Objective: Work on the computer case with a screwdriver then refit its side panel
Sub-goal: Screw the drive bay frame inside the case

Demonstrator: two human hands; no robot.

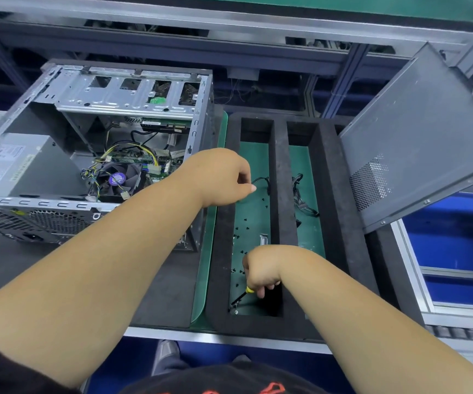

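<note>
1. Plainly, no writing is legible; the grey power supply in the computer case carries a blurred label.
2. Open-sided, the case lies left of a black foam tray; its grey side panel leans at the right.
3. Right hand grips a yellow-collared screwdriver inside the tray.
4. Left hand hovers curled over scattered black screws; whether it pinches anything cannot be told.

screwdriver handle hidden in right hand | left hand grip contents unclear
</note>
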